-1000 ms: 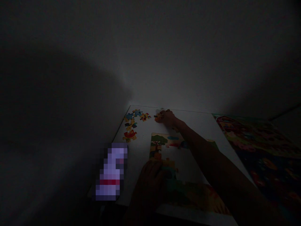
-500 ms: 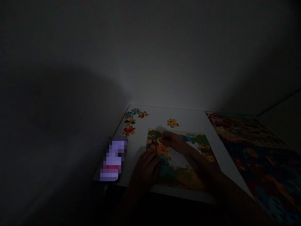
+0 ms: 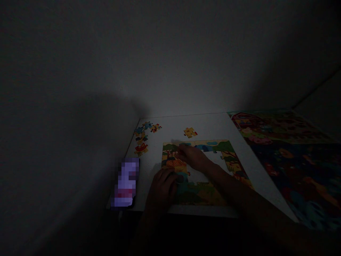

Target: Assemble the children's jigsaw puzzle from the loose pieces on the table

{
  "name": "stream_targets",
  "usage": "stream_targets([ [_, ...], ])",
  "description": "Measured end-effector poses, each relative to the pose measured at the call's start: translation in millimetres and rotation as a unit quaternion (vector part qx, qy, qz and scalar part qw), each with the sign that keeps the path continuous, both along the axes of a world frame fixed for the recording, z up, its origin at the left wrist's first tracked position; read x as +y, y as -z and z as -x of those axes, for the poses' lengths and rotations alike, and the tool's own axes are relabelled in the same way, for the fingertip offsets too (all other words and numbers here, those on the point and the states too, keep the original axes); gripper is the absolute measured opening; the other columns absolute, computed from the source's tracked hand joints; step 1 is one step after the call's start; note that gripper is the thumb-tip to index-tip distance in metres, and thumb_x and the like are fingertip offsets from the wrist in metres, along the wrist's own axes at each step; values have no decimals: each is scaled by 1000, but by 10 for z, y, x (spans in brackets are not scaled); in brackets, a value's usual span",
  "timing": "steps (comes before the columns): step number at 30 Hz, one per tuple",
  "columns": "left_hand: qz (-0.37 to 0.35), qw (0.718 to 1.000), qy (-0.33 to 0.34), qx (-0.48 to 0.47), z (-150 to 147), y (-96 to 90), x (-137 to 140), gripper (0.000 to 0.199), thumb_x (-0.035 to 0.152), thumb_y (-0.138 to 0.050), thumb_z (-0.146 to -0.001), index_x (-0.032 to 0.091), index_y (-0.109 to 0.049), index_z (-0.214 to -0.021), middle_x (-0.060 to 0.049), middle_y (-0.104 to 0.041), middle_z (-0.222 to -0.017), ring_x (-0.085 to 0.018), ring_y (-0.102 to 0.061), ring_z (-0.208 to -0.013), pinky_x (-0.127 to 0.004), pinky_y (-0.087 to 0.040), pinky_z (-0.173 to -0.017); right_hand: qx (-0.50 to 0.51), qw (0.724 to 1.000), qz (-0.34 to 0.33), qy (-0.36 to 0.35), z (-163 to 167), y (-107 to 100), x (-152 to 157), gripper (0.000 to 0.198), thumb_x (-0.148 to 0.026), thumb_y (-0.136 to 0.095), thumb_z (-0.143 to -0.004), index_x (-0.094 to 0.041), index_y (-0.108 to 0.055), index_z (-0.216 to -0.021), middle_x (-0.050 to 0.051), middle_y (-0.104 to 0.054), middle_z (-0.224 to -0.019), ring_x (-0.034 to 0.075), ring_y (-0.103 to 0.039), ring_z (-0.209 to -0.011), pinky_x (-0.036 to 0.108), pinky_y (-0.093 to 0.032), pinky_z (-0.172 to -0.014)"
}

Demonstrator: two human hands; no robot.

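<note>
1. There lay the puzzle [image 3: 206, 192], flat on the white table [image 3: 170, 129], dim but colourful: green treetops, an orange patch, blue bits, a ragged gap mid-picture!
2. I had the left hand [image 3: 163, 183] loosely spread across its left edge.
3. My right hand [image 3: 192, 156] bunched over its upper left; I couldn't tell whether it gripped anything.

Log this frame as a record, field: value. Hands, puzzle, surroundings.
left hand: at the left edge of the puzzle
right hand: over its upper left; grip too dark to read
puzzle state: partly assembled, gap in middle
loose pieces: near table's far left corner
single piece: beyond the puzzle
lit device: left, pixelated
printed sheets: right
lighting: dim
</note>
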State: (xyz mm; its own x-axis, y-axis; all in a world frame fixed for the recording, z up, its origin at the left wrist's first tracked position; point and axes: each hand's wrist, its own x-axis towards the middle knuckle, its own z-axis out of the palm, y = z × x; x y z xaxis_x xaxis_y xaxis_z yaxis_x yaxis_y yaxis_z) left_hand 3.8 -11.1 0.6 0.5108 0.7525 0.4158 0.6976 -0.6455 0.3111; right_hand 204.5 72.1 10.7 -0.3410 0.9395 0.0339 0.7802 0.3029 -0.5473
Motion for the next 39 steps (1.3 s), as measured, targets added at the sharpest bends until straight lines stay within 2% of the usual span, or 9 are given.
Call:
stream_targets([
  [3,6,1000,-4,8,3,9,1,25,13,-45,-93,20,-66,-106,-9,-65,-118,-23,-58,-114,-43,-50,-99,-9,1000,-12,-17,-11,14,1,18,-34,-57,-97,-18,-58,-104,9,-65,-105,19,-63,-89,25,-39,-69],
  [6,-3,1000,3,29,3,19,8,30,14,-45,-95,19,-63,-118,-9,-64,-125,-24,-55,-118,-44,-47,-102,-3,1000,-16,-25,-15,9,-7,18,-33,-58,-96,-17,-58,-105,10,-61,-112,18,-62,-92,25,-42,-73],
  [10,-1,999,3,52,-6,25,16,34,15,-45,-96,20,-60,-126,-9,-63,-130,-24,-53,-121,-45,-45,-103,4,999,-8,-31,-9,-28,-24,19,-31,-57,-96,-16,-58,-107,11,-60,-114,19,-61,-95,27,-44,-75],
  [20,12,997,-13,70,-26,-6,2,34,18,-46,-96,22,-60,-126,-8,-62,-132,-24,-53,-122,-45,-45,-102,-76,997,-6,-12,83,-117,-95,23,-30,-53,-97,-19,-57,-117,14,-60,-117,24,-63,-101,31,-49,-75],
  [27,6,997,-15,69,-51,-4,1,33,16,-48,-95,22,-60,-125,-8,-60,-135,-25,-52,-123,-45,-45,-102,-162,984,-68,-39,160,-107,-163,21,-19,-46,-97,-16,-62,-111,19,-64,-112,27,-62,-103,37,-51,-82],
  [32,12,997,-26,70,-77,-7,14,32,17,-49,-95,22,-61,-125,-8,-61,-134,-25,-52,-124,-46,-45,-101,-143,987,-59,-31,138,-104,-150,29,-19,-48,-97,-15,-58,-123,20,-63,-116,28,-62,-103,39,-51,-83],
  [36,15,997,-27,65,-70,23,25,33,17,-49,-95,22,-60,-125,-8,-61,-134,-26,-52,-124,-47,-45,-101,-117,989,-64,-68,50,-82,-111,25,-27,-52,-96,-16,-64,-116,17,-62,-116,27,-61,-106,37,-49,-86],
  [39,25,997,-21,67,-63,17,17,33,16,-49,-95,22,-59,-126,-8,-60,-135,-27,-52,-124,-50,-45,-101,-114,987,-70,-84,-16,-103,-102,27,-26,-51,-97,-18,-64,-119,15,-63,-114,24,-60,-105,34,-48,-86],
])
